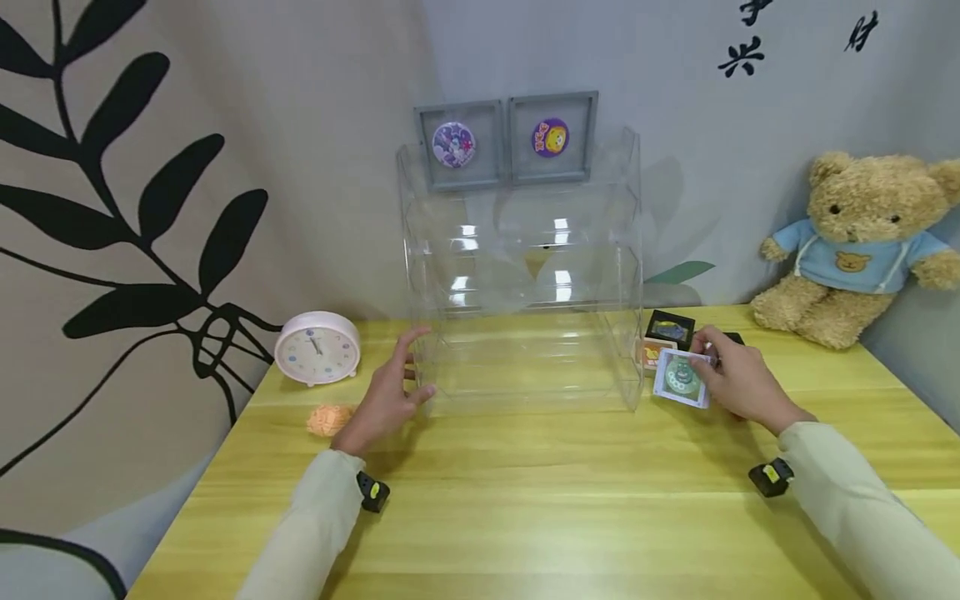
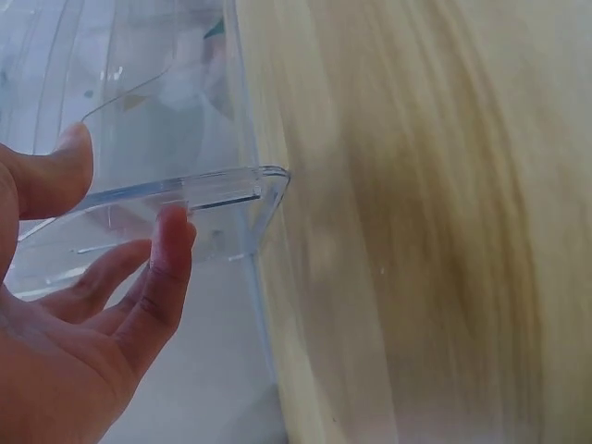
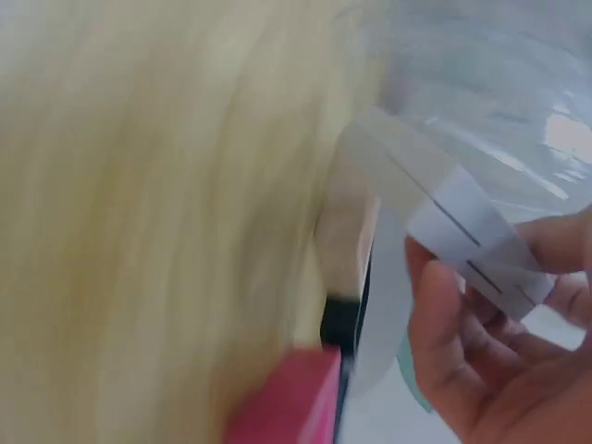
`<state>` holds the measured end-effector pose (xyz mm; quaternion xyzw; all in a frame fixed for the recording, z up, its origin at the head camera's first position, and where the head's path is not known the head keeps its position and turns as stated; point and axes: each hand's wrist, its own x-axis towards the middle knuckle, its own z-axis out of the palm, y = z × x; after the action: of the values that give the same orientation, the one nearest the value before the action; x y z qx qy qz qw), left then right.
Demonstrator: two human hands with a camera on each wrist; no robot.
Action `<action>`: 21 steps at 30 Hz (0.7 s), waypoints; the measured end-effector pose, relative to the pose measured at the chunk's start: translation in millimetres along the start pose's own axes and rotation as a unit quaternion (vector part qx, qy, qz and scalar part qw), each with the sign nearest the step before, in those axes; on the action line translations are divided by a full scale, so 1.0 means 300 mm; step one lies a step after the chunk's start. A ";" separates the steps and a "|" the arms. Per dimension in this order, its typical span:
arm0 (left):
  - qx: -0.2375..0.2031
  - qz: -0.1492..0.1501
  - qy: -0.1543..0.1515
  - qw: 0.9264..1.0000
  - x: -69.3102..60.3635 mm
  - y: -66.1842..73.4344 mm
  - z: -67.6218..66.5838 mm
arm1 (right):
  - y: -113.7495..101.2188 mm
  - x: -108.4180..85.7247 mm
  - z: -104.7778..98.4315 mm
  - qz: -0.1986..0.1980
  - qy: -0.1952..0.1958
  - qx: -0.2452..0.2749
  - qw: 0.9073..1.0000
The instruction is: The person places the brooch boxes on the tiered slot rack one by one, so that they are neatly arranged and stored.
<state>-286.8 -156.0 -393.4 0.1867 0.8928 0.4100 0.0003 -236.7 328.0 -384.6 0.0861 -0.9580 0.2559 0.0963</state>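
Currently the white frame (image 1: 681, 379) is tilted just right of the clear stand (image 1: 525, 354), pinched between the right hand's (image 1: 742, 379) thumb and fingers. Near it on the table (image 1: 525, 517) are a black frame (image 1: 671, 327) and an orange frame (image 1: 655, 350); a red box (image 3: 287, 402) shows in the right wrist view. The left hand (image 1: 384, 400) is at the stand's left side, thumb and fingers spread apart. Two grey frames, each with a round badge (image 1: 453, 144), top the stand. Leftward are an orange ball (image 1: 328, 420) and a clock (image 1: 317, 348); a teddy bear (image 1: 855, 258) sits far right.
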 end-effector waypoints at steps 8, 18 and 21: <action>-0.003 0.007 0.005 1.000 0.003 0.010 -0.002 | -0.043 0.005 -0.078 0.114 -0.042 0.274 0.954; -0.011 0.002 0.007 1.000 0.000 0.010 0.000 | -0.120 0.005 -0.178 0.071 0.037 0.330 0.941; -0.010 -0.004 0.006 1.000 -0.008 0.007 0.005 | -0.157 0.012 -0.201 0.047 0.062 0.301 0.951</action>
<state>-283.7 -154.5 -393.4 0.1806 0.8893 0.4202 -0.0017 -221.6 317.9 -310.1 0.0498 -0.8317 0.5412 0.1133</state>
